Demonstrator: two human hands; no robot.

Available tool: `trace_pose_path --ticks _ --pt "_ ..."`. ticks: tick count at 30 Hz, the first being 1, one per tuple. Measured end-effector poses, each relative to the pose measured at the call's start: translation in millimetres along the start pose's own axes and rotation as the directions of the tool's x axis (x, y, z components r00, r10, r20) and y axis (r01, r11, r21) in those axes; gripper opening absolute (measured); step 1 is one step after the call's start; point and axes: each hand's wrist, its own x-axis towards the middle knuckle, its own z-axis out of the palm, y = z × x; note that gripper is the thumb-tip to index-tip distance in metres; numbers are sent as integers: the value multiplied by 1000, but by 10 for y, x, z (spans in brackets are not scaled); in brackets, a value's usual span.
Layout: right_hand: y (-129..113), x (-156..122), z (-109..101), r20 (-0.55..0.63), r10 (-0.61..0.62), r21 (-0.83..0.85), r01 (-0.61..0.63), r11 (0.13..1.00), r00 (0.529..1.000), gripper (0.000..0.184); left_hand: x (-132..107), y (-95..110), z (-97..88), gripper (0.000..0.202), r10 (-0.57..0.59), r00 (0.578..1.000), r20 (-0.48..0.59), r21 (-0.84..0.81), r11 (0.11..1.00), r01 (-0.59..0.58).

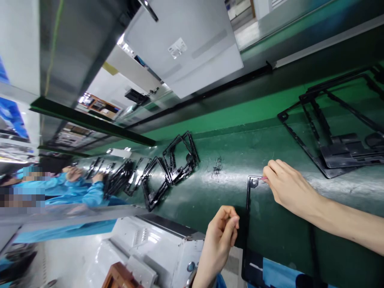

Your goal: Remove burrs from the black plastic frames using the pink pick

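Your right hand [288, 188] has its fingertips pinched shut on a small pink piece [264, 178], right at the corner of the thin black plastic frame [249, 208] lying flat on the dark green counter [210, 200]. Your left hand [220, 234], just beside the frame's long edge, has thumb and fingers drawn together; I cannot tell whether it holds anything. Keep the pinch low and steady, and brace the frame against sliding. Beyond your right hand lies a larger black bracketed frame [336, 154]. Past your left hand are a tangle of black scraps [217, 170] and a row of black frames [168, 172], where a co-worker's hand [97, 178] rests, well apart.
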Motion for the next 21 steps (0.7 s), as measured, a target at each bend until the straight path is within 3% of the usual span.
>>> trace_pose_path --ticks 4,7,9,12,15,19,21 --pt "22 4 9 -5 -10 5 10 1000 1000 19 71 27 -2 19 101 994 -30 372 924 -83" --pt "25 -2 10 -9 -17 7 17 1000 1000 19 28 64 -21 12 224 974 27 583 788 -197" --pt "24 -7 9 -11 -21 6 21 1000 1000 18 -51 111 -74 20 260 961 92 633 730 -258" --pt "13 -11 3 -12 -20 2 20 1000 1000 19 -167 205 -197 23 293 942 164 611 720 -330" --pt "-3 -7 -9 -11 -18 -4 18 1000 1000 21 -196 247 -255 20 409 904 127 575 712 -403" --pt "-13 5 -35 -17 -23 -9 23 1000 1000 23 -124 110 -44 16 498 850 172 266 807 -527" --pt "-7 7 -50 -18 -37 -7 37 999 999 25 -85 -7 130 19 509 855 99 81 852 -516"
